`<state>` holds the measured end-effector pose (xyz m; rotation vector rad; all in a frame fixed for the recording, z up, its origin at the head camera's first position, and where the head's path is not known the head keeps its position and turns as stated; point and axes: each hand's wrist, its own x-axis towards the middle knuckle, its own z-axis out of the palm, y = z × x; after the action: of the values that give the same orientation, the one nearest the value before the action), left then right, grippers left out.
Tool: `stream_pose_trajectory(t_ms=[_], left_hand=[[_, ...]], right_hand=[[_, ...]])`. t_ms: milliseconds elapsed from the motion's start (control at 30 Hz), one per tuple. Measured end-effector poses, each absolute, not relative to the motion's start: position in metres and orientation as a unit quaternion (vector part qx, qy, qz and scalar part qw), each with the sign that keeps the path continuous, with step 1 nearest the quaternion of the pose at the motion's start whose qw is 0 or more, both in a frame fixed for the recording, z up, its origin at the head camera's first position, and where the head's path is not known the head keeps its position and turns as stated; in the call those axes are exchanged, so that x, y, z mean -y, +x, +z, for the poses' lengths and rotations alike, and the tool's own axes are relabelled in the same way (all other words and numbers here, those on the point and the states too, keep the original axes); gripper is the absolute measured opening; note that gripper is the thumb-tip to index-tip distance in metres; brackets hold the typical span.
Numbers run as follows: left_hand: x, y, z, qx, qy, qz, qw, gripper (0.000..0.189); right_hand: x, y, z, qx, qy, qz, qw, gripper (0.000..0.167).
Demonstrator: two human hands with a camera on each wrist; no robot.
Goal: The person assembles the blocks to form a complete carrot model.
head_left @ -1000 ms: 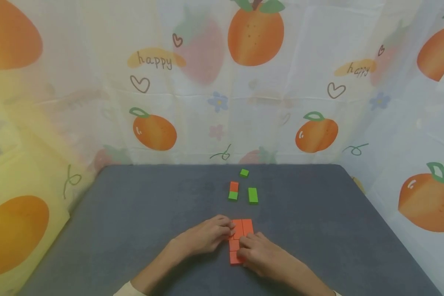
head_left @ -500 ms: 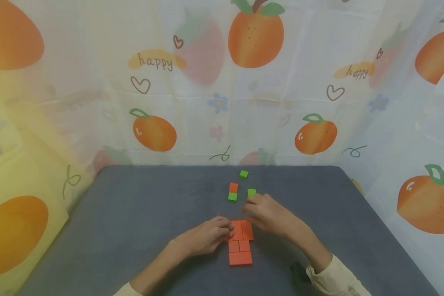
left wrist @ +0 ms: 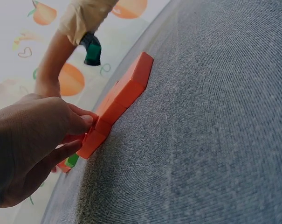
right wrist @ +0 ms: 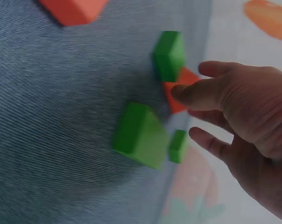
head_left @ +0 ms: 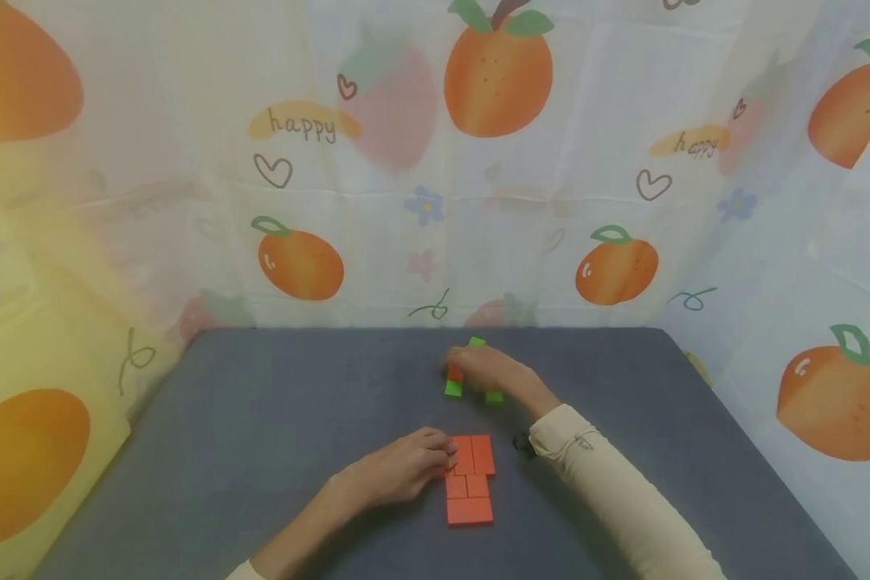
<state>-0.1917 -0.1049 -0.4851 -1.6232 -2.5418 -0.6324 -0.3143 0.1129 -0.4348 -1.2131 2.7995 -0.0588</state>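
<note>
Several orange blocks lie fitted together on the grey table. At their far left corner my left hand holds an orange block between thumb and fingers; the hand covers part of it. My right hand reaches over the loose blocks farther back. Its thumb overlaps a small orange block in the right wrist view, with the fingers spread beyond. Touching that block is a small green block. Beneath the right wrist lies a longer green block, partly hidden in the head view.
Another small green block lies near the far edge of the grey table. A fruit-print cloth hangs behind and along both sides. A dark strap with a green patch hangs at the right cuff.
The right hand has left the joined orange blocks and moved away from the body, past the longer green block, to the small orange one. The left hand has stayed in place.
</note>
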Motion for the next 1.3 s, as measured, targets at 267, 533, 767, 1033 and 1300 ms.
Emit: stream_pose_trajectory(t_ms=[267, 533, 767, 1033, 1300], left_hand=[[0.105, -0.19, -0.484, 0.831, -0.518, -0.2, 0.025, 0.02], [0.106, -0.19, -0.482, 0.841, -0.507, -0.188, 0.013, 0.021], [0.104, -0.19, -0.482, 0.84, -0.512, -0.179, 0.023, 0.019], [0.105, -0.189, -0.482, 0.839, -0.511, -0.184, 0.034, 0.016], [0.105, -0.189, -0.483, 0.84, -0.51, -0.181, 0.037, 0.015]], right_hand=[[-0.117, -0.319, -0.451, -0.936, -0.352, 0.028, -0.004, 0.013], [-0.131, -0.285, -0.422, -0.932, -0.356, -0.027, -0.065, 0.03], [-0.151, -0.221, -0.404, -0.898, -0.424, -0.041, -0.111, 0.054], [-0.158, -0.157, -0.426, -0.851, -0.505, -0.128, -0.061, 0.045], [-0.15, -0.122, -0.455, -0.814, -0.562, -0.123, -0.078, 0.052]])
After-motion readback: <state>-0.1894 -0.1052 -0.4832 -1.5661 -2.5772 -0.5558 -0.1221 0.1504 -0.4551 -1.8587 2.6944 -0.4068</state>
